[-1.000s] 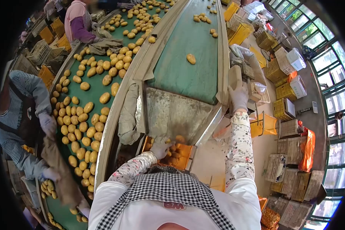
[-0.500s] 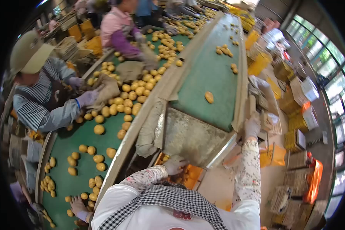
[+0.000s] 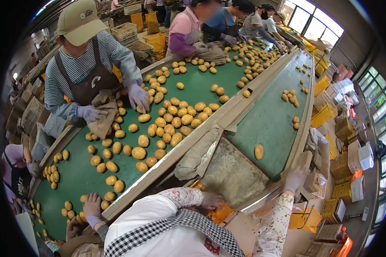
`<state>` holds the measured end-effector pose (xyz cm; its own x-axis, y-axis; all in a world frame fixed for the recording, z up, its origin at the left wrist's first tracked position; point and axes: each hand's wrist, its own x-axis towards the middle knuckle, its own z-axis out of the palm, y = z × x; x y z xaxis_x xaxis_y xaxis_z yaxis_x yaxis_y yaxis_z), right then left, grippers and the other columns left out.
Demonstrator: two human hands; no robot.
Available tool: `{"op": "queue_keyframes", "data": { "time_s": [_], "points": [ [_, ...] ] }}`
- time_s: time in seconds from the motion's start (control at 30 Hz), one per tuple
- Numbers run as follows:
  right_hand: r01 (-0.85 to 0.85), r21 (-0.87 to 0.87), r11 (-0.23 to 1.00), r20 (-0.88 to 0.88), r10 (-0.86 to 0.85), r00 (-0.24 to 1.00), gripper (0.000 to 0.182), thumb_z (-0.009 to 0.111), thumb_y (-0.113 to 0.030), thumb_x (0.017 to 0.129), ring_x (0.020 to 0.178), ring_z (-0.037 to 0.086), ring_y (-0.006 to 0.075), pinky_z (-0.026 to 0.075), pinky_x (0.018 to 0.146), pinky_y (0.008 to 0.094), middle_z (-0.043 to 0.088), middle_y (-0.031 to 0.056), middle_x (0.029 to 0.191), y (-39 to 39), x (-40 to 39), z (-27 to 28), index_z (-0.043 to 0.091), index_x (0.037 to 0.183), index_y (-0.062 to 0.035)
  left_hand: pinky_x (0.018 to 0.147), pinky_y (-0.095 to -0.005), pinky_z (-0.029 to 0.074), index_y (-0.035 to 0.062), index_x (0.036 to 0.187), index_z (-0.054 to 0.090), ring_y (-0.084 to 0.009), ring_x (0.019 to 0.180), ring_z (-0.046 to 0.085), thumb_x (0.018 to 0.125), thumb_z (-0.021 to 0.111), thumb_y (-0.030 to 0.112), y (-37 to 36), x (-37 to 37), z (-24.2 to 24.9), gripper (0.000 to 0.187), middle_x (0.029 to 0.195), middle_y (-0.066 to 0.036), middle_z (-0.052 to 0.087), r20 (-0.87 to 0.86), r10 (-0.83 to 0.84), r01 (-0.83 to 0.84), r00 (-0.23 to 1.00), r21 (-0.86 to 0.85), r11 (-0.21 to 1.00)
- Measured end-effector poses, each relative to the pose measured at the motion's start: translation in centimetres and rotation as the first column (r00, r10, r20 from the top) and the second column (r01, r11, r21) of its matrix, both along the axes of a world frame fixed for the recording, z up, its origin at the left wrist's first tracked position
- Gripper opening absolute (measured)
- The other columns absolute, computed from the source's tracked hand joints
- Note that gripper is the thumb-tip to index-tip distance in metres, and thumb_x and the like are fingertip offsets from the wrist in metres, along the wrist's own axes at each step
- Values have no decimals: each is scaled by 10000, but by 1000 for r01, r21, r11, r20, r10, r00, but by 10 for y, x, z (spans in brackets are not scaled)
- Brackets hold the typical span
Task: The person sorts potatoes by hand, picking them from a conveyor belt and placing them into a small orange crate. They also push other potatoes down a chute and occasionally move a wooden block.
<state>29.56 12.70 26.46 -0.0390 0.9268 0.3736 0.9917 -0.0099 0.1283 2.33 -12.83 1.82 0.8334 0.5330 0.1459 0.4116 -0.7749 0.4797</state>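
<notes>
- while the left hand (image 3: 211,200), gloved, reaches down under the lower end of the metal chute (image 3: 231,175), it rests at the orange crate (image 3: 222,213); whether its fingers close on anything there cannot be told.
- the right hand (image 3: 294,180), also gloved, is stretched out to the right edge of the narrow green belt (image 3: 270,124), fingers curled over the rail; it holds no potato.
- one single potato (image 3: 258,151) lies on that narrow belt just above the chute, between the two hands and apart from both.
- a grey cloth (image 3: 195,156) hangs over the divider between the narrow belt and the wide belt (image 3: 79,175).
- the wide belt carries many potatoes (image 3: 171,124), thickest in its middle.
- across it a person in a striped shirt and cap (image 3: 79,19) has one gloved hand (image 3: 138,97) on the potatoes and the other on a brown cloth (image 3: 102,118).
- more people stand along the far end of the wide belt.
- yellow crates (image 3: 324,115) are stacked on the floor to the right.
</notes>
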Motion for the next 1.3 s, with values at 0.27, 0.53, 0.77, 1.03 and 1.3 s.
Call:
{"op": "queue_keyframes", "data": {
  "time_s": [0.27,0.53,0.77,1.03,1.3],
  "points": [
    [-513,-6,859,-531,431,729,820,794,-285,839,1437,404,450,351,1190,499,418,244,1574,-11,-106,-90,436,1547,-75,1172,-531,371,113,1178,697,-383,1416,446,848,750,268,58,-2,16,369,1505,-206,500,115,-42,24,993,153,988],
    [-540,-56,840,-343,492,800,712,833,-311,754,1403,430,463,362,1178,535,466,207,1543,-49,-140,-106,618,1411,-140,1149,-497,413,89,1071,706,-413,1394,473,889,728,311,76,-9,2,289,1377,-240,568,89,-83,87,993,-39,995],
    [-414,38,910,-788,282,548,441,728,-135,895,1297,550,411,425,1123,470,619,216,1366,-10,-110,-46,631,1300,9,1111,-461,452,243,1448,575,-295,1427,452,1003,579,424,86,-7,18,481,1586,-102,439,27,-115,114,993,31,993],
    [-56,31,998,-805,58,590,723,741,-226,915,1449,396,421,332,1207,455,432,313,1531,129,-75,-50,426,1495,69,1140,-456,424,223,1498,526,-262,1503,371,1009,575,406,104,-21,37,524,1661,-71,346,-59,-114,117,992,35,993],
    [-116,-263,958,-647,-86,757,597,722,-356,897,1253,599,413,493,1057,464,629,241,1350,237,-59,-60,588,1400,-63,1116,-443,461,162,1495,514,-289,1472,417,1000,590,355,114,-28,37,537,1654,-110,346,27,-98,101,995,-90,991]
  ]
}}
